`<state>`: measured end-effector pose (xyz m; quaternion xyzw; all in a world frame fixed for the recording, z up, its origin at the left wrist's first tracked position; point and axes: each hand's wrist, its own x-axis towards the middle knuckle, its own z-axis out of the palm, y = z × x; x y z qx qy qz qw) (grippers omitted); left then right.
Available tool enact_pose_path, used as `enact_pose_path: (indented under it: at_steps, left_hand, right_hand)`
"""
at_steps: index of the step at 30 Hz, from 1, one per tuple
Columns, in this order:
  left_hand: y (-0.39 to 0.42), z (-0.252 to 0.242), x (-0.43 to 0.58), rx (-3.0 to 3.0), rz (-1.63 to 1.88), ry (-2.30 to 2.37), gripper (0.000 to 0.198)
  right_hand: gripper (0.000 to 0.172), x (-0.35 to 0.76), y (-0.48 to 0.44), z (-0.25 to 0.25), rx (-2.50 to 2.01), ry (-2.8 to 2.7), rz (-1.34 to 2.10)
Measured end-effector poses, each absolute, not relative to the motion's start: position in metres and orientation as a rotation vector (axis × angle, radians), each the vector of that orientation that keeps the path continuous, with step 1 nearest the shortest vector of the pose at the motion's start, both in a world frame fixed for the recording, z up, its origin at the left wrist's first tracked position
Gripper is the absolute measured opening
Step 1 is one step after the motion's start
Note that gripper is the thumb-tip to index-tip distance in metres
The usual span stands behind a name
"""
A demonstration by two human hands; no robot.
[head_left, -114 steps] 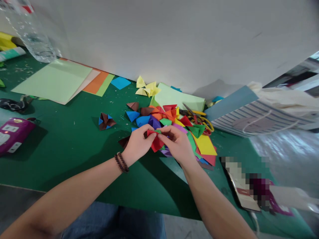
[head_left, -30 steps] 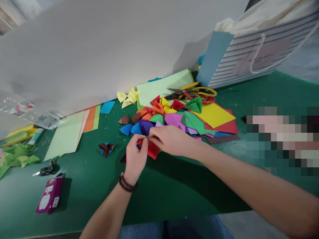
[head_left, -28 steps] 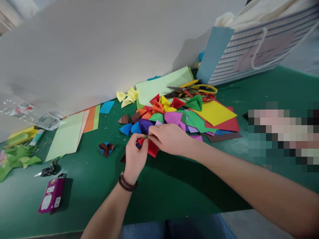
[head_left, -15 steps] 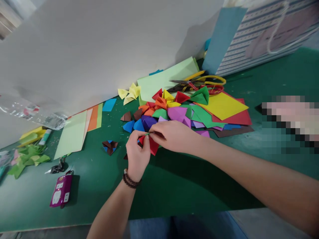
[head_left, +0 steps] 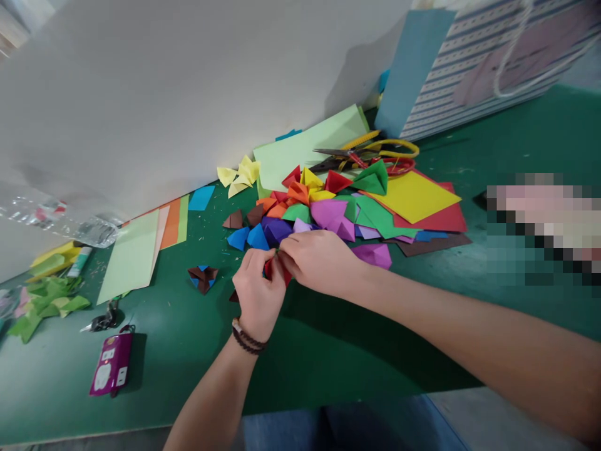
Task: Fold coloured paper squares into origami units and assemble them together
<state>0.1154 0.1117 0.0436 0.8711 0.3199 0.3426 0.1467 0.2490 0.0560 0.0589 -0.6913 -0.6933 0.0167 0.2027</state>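
the left hand (head_left: 256, 293), a dark beaded bracelet (head_left: 246, 338) at its wrist, and the right hand (head_left: 319, 262) met over a small red folded paper piece (head_left: 268, 269). their fingertips pinched it from both sides, seemingly to keep its folds tight and steady. the piece was held over the green work mat (head_left: 164, 357), at the near edge of a heap of multicoloured folded paper pieces (head_left: 300, 213), perhaps so that more pieces stayed within easy reach. compared with the earlier frame, the hands had closed in, hiding more of the red piece, and a violet folded paper piece (head_left: 373, 255) now lay more clearly apart from the heap, near the right hand.
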Motion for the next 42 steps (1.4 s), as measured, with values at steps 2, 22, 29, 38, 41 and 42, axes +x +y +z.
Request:
enact_pose_path:
  at_steps: [2,22,29,38,41,42]
  left_hand:
    - [0.114,0.042,0.116,2.535,1.008,0.914,0.011]
    - [0.115,0.036,0.120,2.488,1.148,0.784,0.015]
    - [0.113,0.032,0.120,2.564,1.079,0.730,0.028]
    - [0.108,0.033,0.118,2.589,1.024,0.745,0.034]
    - [0.107,0.032,0.119,2.609,0.989,0.757,0.035]
    - [0.107,0.032,0.119,2.610,0.980,0.759,0.035]
  right_hand:
    - [0.026,0.249,0.056,0.060,-1.962,-1.900,0.091]
    - [0.029,0.253,0.058,0.051,-1.950,-1.958,0.055]
    - [0.024,0.252,0.058,0.054,-2.001,-2.025,0.037]
    - [0.020,0.251,0.055,0.057,-1.936,-2.161,-0.098]
    - [0.021,0.251,0.055,0.056,-1.940,-2.170,-0.080]
    - [0.021,0.251,0.055,0.057,-1.943,-2.164,-0.068]
